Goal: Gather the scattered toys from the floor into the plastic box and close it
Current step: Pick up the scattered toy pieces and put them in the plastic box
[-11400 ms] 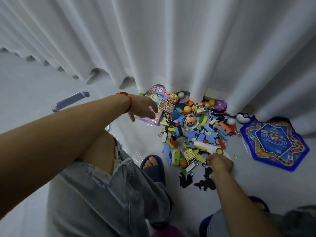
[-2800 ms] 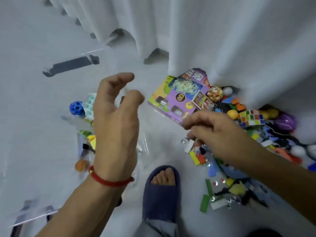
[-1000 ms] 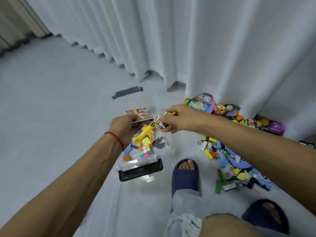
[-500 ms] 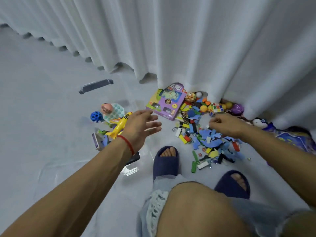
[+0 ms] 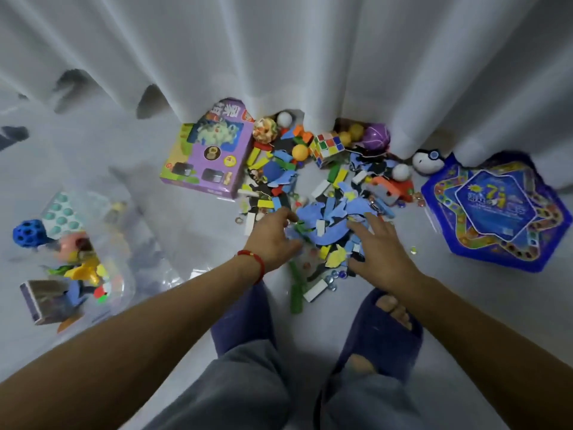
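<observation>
Left hand: the left hand (image 5: 273, 240) lay palm down on the near-left edge of the pile, fingers spread and slightly curled, gripping nothing; a red string band (image 5: 255, 262) circled its wrist.
Right hand: the right hand (image 5: 379, 246) rested flat on the near-right edge of the same pile, fingers splayed and loose, empty as well.
Toys between the hands: blue foam pieces (image 5: 328, 215) and small coloured blocks were heaped directly between and just ahead of the fingertips, touching both hands.
Toys beyond reach: past the fingertips lay the puzzle cube (image 5: 327, 147); the purple toy carton (image 5: 210, 156) sat ahead and to the left of the left hand; the blue star-shaped game board (image 5: 496, 212) lay out to the right of the right hand.
Plastic box: the clear plastic box (image 5: 124, 274) stood well to the left of the left hand, open-topped and part filled, with a blue holed ball (image 5: 26, 232) at its far-left side; its lid could not be made out.
Nearer hand: the left hand was nearer the box, the right hand nearer the game board.
Long axis: the scatter ran left to right along the foot of the curtain (image 5: 279, 51), across the line of both forearms.
Coming move, as a judgement: a two-handed scoop would need the palms to close inward, then swing left to the box.
Risk, as a judgement: small glass beads (image 5: 336, 276) near the right wrist could slip out of such a scoop.
</observation>
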A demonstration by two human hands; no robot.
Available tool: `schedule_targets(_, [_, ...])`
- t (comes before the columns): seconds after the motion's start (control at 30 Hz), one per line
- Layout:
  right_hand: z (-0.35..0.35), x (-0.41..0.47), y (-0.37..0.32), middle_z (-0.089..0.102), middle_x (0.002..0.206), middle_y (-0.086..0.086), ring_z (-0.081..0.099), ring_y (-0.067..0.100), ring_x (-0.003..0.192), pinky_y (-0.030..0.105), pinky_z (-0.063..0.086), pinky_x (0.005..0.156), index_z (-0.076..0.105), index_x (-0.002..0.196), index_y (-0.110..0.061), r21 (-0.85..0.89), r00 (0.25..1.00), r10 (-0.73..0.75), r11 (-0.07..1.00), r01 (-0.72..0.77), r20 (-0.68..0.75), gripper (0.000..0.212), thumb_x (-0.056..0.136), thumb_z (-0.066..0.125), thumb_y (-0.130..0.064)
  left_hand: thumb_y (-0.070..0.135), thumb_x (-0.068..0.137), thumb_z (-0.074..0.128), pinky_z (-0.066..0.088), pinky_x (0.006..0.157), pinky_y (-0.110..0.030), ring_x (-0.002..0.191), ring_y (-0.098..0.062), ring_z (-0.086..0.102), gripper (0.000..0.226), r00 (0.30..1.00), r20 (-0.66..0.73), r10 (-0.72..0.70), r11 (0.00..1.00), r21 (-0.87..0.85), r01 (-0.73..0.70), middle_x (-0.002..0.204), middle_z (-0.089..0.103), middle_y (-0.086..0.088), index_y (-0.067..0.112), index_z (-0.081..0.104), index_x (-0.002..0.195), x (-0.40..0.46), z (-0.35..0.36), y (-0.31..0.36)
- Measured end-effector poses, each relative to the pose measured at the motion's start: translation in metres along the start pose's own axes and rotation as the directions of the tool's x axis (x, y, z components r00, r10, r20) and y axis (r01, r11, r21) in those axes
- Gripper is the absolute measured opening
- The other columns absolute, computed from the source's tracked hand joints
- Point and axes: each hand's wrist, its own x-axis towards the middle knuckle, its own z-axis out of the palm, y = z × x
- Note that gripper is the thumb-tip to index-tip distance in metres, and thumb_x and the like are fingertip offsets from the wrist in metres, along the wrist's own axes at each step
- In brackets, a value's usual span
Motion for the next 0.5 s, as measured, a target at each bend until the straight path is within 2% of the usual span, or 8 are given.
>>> schedule_targets(0.1, [-0.003,0.044,-0.004,0.018,0.163,0.011,0.014,0.035,0.148,0.054,0.026,0.116,0.032,0.154,-0.028,-0.006,0.990,-0.062,0.998,0.061,-0.127,0.078,0.087,0.070,-0.041,0.019,0.078,0.074,0.051,0.078,-0.034,0.095,-0.025,0.061,0.050,0.993,-0.055,0.107,0.993,0.052,-0.104,0.114,0.060,-0.008,0.014,0.056,0.124,0.045,-0.001,0.007])
schedule_targets(0.17, [-0.013,0.075,-0.008,0.021,0.162,0.010,0.016,0.035,0.148,0.054,0.025,0.116,0.033,0.154,-0.026,0.005,0.978,-0.053,0.998,0.056,-0.203,0.077,0.088,0.070,-0.041,0.021,0.079,0.075,0.047,0.077,-0.031,0.096,-0.024,0.059,0.055,0.985,-0.105,0.140,0.988,0.084,-0.131,0.119,0.056,-0.010,0.013,0.053,0.129,0.075,-0.006,0.015])
schedule_targets(0.23, [-0.026,0.102,-0.010,0.025,0.160,0.010,0.022,0.036,0.145,0.054,0.028,0.114,0.036,0.151,-0.025,-0.020,0.957,-0.014,1.000,0.008,-0.289,0.073,0.088,0.068,-0.042,0.020,0.078,0.074,0.045,0.082,-0.033,0.102,-0.026,0.054,0.058,0.963,-0.139,0.229,0.963,0.174,-0.204,0.124,0.052,-0.014,0.013,0.052,0.131,0.102,-0.012,0.024])
schedule_targets(0.33, [-0.036,0.126,-0.005,0.039,0.152,0.008,0.032,0.034,0.139,0.053,0.034,0.109,0.046,0.142,-0.026,0.156,0.892,0.183,0.979,-0.129,-0.413,0.060,0.087,0.067,-0.033,0.023,0.076,0.075,0.047,0.094,-0.047,0.117,-0.038,0.047,0.066,0.909,-0.152,0.388,0.872,0.378,-0.310,0.132,0.048,-0.020,0.013,0.049,0.136,0.140,-0.017,0.037])
schedule_targets(0.4, [-0.033,0.126,0.004,0.046,0.147,0.006,0.036,0.032,0.136,0.053,0.034,0.108,0.052,0.135,-0.026,0.286,0.824,0.303,0.941,-0.180,-0.478,0.053,0.085,0.066,-0.027,0.028,0.077,0.075,0.045,0.092,-0.048,0.120,-0.042,0.044,0.069,0.873,-0.116,0.474,0.786,0.503,-0.360,0.137,0.044,-0.022,0.015,0.047,0.139,0.162,-0.016,0.050])
schedule_targets(0.5, [-0.023,0.116,0.021,0.050,0.143,0.005,0.040,0.029,0.134,0.052,0.034,0.108,0.055,0.132,-0.024,0.219,0.758,0.283,0.958,-0.188,-0.588,0.049,0.084,0.062,-0.023,0.029,0.076,0.073,0.045,0.082,-0.047,0.110,-0.043,0.046,0.063,0.837,-0.034,0.546,0.645,0.655,-0.394,0.129,0.045,-0.026,0.011,0.051,0.132,0.181,-0.006,0.068])
